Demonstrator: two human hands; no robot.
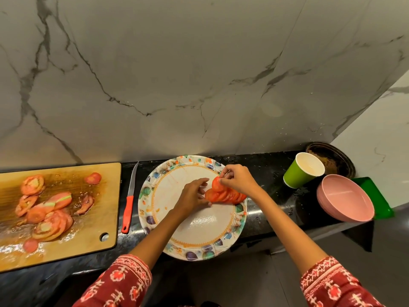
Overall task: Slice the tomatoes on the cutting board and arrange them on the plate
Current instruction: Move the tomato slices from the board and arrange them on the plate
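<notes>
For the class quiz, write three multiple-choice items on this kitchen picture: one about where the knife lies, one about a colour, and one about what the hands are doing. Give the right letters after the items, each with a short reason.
1. Where does the knife lie?
A. on the cutting board
B. on the counter between the cutting board and the plate
C. in the pink bowl

2. What colour is the outside of the paper cup?
A. green
B. blue
C. yellow

3. What is the right hand doing?
A. gripping the knife
B. resting flat on the counter
C. pinching a tomato slice over the plate

Answers:
1 B, since it lies on the dark counter with the board to one side and the plate to the other.
2 A, as its wall is green and its inside is pale.
3 C, since its fingertips hold the slice at the end of the row while the left hand steadies the row.
</notes>
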